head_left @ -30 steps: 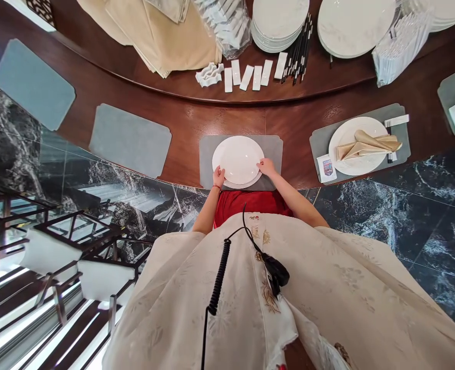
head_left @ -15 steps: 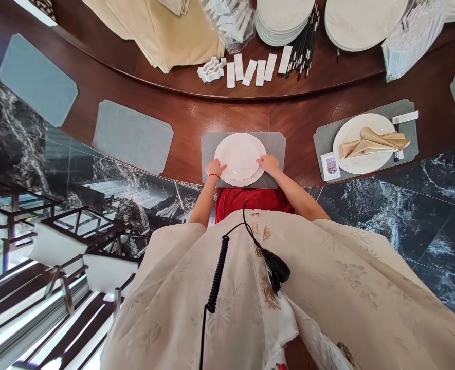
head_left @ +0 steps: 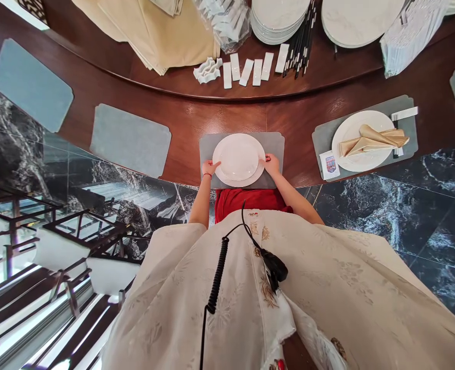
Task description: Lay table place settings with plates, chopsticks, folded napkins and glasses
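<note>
A white plate point(head_left: 238, 156) with a smaller plate on top lies on a grey placemat point(head_left: 273, 146) straight in front of me. My left hand point(head_left: 209, 168) grips the lower plate's left rim, thumb over the edge. On the opposite side my right hand point(head_left: 270, 163) holds the right rim in the same way, fingertips partly hidden at the edge. Both hands are closed on the lower plate.
To the right, a placemat bears a plate with a folded gold napkin point(head_left: 374, 141). Bare grey placemats point(head_left: 130, 140) lie leftward. Stacked plates point(head_left: 279, 20), black chopsticks point(head_left: 300, 43) and white rests point(head_left: 246, 72) stand on the raised centre. Chairs point(head_left: 63, 254) are at lower left.
Both hands have shifted from the smaller plate's edge outward to the lower plate's rim. The view has shifted slightly.
</note>
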Available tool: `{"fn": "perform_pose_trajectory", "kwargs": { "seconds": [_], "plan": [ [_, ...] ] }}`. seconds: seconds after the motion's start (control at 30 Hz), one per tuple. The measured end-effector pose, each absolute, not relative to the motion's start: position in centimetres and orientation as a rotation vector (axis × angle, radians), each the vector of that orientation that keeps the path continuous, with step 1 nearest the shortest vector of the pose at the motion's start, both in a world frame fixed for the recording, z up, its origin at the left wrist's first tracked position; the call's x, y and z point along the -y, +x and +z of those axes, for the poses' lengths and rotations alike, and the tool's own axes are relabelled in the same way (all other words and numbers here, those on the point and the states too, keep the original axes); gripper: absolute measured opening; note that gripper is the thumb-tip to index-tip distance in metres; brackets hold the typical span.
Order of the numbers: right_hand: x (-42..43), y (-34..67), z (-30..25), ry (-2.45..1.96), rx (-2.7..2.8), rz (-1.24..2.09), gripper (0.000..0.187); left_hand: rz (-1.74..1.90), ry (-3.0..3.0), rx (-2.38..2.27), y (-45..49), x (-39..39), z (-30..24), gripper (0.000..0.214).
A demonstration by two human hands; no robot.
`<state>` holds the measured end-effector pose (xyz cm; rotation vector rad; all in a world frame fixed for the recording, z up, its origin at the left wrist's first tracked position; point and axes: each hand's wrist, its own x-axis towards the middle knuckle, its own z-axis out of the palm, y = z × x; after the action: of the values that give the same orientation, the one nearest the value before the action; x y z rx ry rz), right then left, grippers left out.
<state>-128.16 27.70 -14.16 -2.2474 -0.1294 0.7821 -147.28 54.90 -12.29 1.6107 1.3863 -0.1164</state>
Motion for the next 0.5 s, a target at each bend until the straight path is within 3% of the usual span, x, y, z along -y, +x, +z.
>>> {"fn": "perform_pose_trajectory", "kwargs": {
  "seconds": [0.27,0.5],
  "plan": [
    [-28.4,-130.0,-14.7,-2.296,0.035,0.758,0.053,-0.003,1.537,-1.327,-147.3,-55.4,-13.0,0.036],
    [-28.1,-130.0,-14.8,-2.343,0.074,0.78,0.048,0.024,1.48,-1.341,-147.7,-55.0,-13.8,0.036]
  ]
}}
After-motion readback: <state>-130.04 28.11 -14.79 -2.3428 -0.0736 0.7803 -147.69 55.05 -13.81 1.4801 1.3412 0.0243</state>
